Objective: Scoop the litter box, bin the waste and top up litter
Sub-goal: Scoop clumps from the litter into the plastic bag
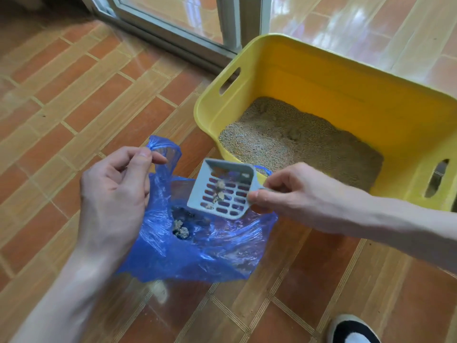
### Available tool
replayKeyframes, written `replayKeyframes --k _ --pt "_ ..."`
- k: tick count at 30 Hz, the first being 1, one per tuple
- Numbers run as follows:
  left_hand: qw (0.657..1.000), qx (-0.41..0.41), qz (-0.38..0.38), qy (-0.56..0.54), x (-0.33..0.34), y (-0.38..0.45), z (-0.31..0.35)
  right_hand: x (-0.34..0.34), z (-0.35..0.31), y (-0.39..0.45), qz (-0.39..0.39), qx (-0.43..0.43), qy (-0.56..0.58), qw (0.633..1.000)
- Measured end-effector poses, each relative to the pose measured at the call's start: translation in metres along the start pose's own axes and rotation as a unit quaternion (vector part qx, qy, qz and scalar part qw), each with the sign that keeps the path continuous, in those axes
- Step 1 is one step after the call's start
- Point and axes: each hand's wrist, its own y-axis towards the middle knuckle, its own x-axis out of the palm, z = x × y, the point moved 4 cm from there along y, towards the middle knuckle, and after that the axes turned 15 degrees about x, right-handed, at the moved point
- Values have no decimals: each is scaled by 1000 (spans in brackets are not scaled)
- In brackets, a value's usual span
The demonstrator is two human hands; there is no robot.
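The right hand [284, 191] pinches the grey scoop [220, 188] by its handle, tilted directly above the open blue bag [197, 243] whose rim the left hand [113, 191] grips, with the yellow litter box [333, 107] just beyond, nearer the right hand.

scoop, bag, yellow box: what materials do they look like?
Scoop: looks like rigid moulded plastic, matt grey; slotted grid and raised walls hold shape.
Bag: thin plastic film, translucent blue, glossy; it crinkles and the floor shows through.
Litter box: likely stiff moulded plastic, smooth yellow with a slight sheen; rounded rim, cut-out handles.
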Motion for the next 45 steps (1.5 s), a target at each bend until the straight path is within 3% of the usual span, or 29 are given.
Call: replayKeyframes --k 5,12,16,18,21,29,34,37,41,45 --pt "1000 9 -3 10 -4 -4 5 47 2 14 -6 -6 -81 997" --pt "1000 12 -4 17 -6 -7 7 109 -4 45 83 -27 -178 980" --pt "1000 0 3 8 -6 -7 6 124 -19 54 189 -123 -308 924" --pt "1000 -3 4 5 -6 -7 5 126 -21 55 202 -146 -369 895" --pt "1000 -3 4 8 -7 -7 5 124 -17 59 188 -163 -391 886" --pt "1000 -8 0 7 -2 -7 5 112 -18 64 215 -147 -362 895" --pt "1000 -11 5 4 -1 -4 0 113 -14 62 208 -168 -400 877" --pt "1000 -11 8 -3 0 -2 -2 110 -18 59 202 -178 -376 887" --pt "1000 -9 5 -6 2 -1 -5 88 -29 48 182 -136 -266 937" --pt "1000 -9 4 -6 4 0 -9 48 -30 22 223 -142 -226 937"
